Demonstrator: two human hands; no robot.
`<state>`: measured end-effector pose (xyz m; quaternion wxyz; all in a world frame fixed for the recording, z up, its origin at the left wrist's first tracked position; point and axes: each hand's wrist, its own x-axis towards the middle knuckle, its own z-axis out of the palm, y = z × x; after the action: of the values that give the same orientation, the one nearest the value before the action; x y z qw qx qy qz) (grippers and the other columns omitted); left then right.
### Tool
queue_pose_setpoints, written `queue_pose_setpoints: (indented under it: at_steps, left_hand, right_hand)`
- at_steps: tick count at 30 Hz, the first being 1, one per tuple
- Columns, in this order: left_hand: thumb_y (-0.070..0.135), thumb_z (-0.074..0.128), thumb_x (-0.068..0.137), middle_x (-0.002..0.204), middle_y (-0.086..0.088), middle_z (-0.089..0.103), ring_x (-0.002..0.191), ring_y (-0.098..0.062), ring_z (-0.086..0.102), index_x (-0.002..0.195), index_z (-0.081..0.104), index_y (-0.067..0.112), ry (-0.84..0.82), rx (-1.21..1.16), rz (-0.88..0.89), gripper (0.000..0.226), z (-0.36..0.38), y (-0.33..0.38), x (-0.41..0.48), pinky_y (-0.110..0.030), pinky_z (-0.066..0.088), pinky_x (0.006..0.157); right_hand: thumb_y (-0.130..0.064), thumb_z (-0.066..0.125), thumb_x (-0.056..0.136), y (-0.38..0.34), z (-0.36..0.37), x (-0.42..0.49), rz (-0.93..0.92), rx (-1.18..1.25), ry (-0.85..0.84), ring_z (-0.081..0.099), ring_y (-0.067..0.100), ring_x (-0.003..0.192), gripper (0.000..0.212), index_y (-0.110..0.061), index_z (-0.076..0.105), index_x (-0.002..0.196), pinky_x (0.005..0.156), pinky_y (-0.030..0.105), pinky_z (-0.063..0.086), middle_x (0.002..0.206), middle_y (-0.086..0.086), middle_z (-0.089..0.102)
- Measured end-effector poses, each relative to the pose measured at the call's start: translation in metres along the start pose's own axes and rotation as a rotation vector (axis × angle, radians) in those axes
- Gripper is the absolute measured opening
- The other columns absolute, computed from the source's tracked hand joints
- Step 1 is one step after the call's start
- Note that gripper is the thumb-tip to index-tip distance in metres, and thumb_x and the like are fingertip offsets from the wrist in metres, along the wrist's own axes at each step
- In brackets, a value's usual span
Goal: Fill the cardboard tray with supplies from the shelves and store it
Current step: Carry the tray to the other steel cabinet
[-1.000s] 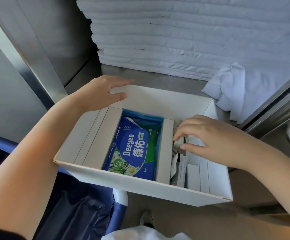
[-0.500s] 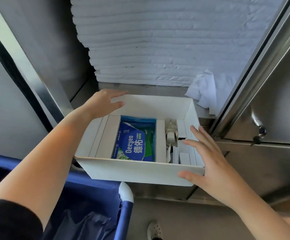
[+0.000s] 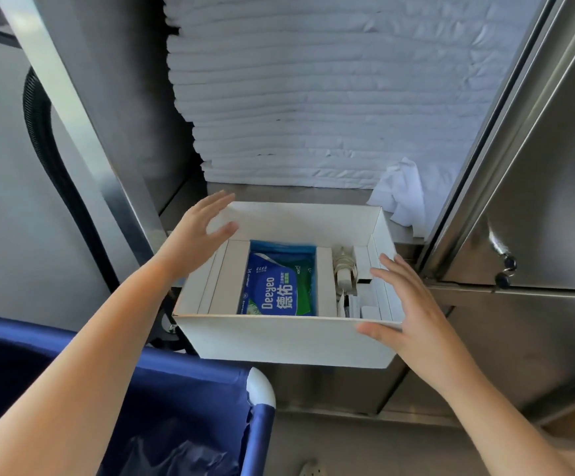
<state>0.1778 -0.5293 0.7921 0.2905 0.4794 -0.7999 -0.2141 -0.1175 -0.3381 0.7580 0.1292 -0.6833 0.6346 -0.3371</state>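
A white cardboard tray (image 3: pixel 279 341) rests on the edge of a steel shelf (image 3: pixel 279 193), its near part overhanging. In its middle compartment lies a blue and green wipes pack (image 3: pixel 275 288). The right compartment holds a small wrapped white item (image 3: pixel 343 269) and flat white packets (image 3: pixel 370 309). My left hand (image 3: pixel 197 235) hovers at the tray's far left corner, fingers spread, holding nothing. My right hand (image 3: pixel 409 310) is spread at the near right corner, thumb against the front wall.
A tall stack of folded white linen (image 3: pixel 313 97) fills the shelf behind the tray, with a crumpled white cloth (image 3: pixel 403 194) at its right. A steel cabinet door with a lock (image 3: pixel 506 266) stands at right. A blue fabric cart (image 3: pixel 142 407) sits below left.
My right hand came out of the right compartment and moved to the tray's near right corner. My left hand lifted off the far left rim and opened. The view pulled back.
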Motion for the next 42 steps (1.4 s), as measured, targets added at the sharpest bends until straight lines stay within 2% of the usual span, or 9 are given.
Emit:
queue_pose_setpoints:
  at_steps: [4,8,14,19,23,27,35,39,42]
  left_hand:
    - [0.058,0.044,0.089,0.14,0.032,0.036,0.122,0.016,0.037,0.146,0.029,0.041,0.027,-0.294,-0.133,0.061,-0.005,0.006,-0.066,-0.018,0.033,0.096]
    - [0.07,0.038,0.086,0.12,0.052,0.043,0.105,0.035,0.036,0.141,0.035,0.049,0.108,-0.549,-0.208,0.059,0.005,0.006,-0.11,-0.013,0.028,0.085]
    - [0.058,0.069,0.067,0.123,0.024,0.061,0.114,0.0,0.058,0.134,0.036,0.054,0.155,-0.686,-0.238,0.076,0.03,0.003,-0.125,-0.024,0.046,0.09]
    - [0.05,0.081,0.066,0.115,0.032,0.06,0.109,0.006,0.057,0.138,0.033,0.049,0.267,-0.641,-0.214,0.086,0.039,0.002,-0.116,-0.016,0.051,0.084]
    - [0.038,0.079,0.066,0.118,0.03,0.058,0.111,0.005,0.056,0.142,0.033,0.039,0.322,-0.657,-0.19,0.089,0.044,0.005,-0.111,-0.012,0.05,0.084]
    - [0.045,0.079,0.06,0.114,0.033,0.06,0.11,0.004,0.057,0.142,0.036,0.033,0.349,-0.678,-0.185,0.094,0.045,0.012,-0.11,-0.013,0.051,0.08]
    - [0.053,0.082,0.054,0.117,0.013,0.067,0.11,-0.012,0.063,0.135,0.044,0.046,0.368,-0.757,-0.193,0.09,0.037,0.039,-0.113,-0.037,0.054,0.089]
    - [0.055,0.082,0.052,0.113,0.018,0.068,0.105,-0.011,0.066,0.132,0.047,0.049,0.357,-0.783,-0.166,0.088,0.035,0.062,-0.115,-0.035,0.054,0.085]
    - [0.057,0.081,0.051,0.109,0.025,0.067,0.1,-0.008,0.067,0.126,0.047,0.054,0.345,-0.809,-0.141,0.083,0.035,0.082,-0.117,-0.025,0.057,0.076]
  right_hand:
    - [-0.054,0.067,0.071,-0.002,0.0,0.001,0.007,0.067,0.033,0.004,-0.013,0.139,0.075,-0.045,0.03,0.136,0.104,0.007,0.008,0.151,-0.033,0.012]
    - [-0.049,0.072,0.07,-0.002,0.002,0.0,0.047,0.182,0.089,0.011,-0.015,0.137,0.08,-0.041,0.034,0.14,0.109,0.019,0.019,0.149,-0.036,0.014]
    - [-0.051,0.079,0.058,-0.006,0.015,-0.005,0.225,0.371,0.292,0.029,-0.012,0.129,0.101,-0.039,0.027,0.144,0.107,0.03,0.033,0.147,-0.025,0.03]
    - [-0.049,0.076,0.063,-0.009,0.026,-0.009,0.239,0.508,0.29,0.038,0.003,0.132,0.092,-0.041,0.03,0.143,0.108,0.046,0.039,0.143,-0.021,0.04]
    - [-0.043,0.077,0.061,-0.015,0.029,-0.009,0.202,0.645,0.29,0.045,0.003,0.128,0.084,-0.055,0.034,0.133,0.104,0.04,0.045,0.138,-0.023,0.047]
    - [-0.038,0.079,0.06,-0.017,0.025,-0.006,0.196,0.724,0.32,0.051,-0.008,0.117,0.077,-0.062,0.041,0.121,0.086,0.012,0.049,0.12,-0.039,0.054]
    - [-0.044,0.082,0.058,-0.012,0.002,-0.01,0.233,0.746,0.298,0.054,0.005,0.12,0.093,-0.035,0.041,0.141,0.097,0.032,0.048,0.134,-0.013,0.055]
    - [-0.041,0.085,0.059,-0.012,-0.017,-0.021,0.225,0.786,0.309,0.059,0.011,0.115,0.09,-0.036,0.043,0.139,0.089,0.036,0.053,0.13,-0.009,0.059]
    - [-0.042,0.088,0.056,-0.012,-0.037,-0.033,0.213,0.802,0.36,0.063,0.006,0.106,0.09,-0.038,0.047,0.135,0.074,0.024,0.056,0.121,-0.014,0.063]
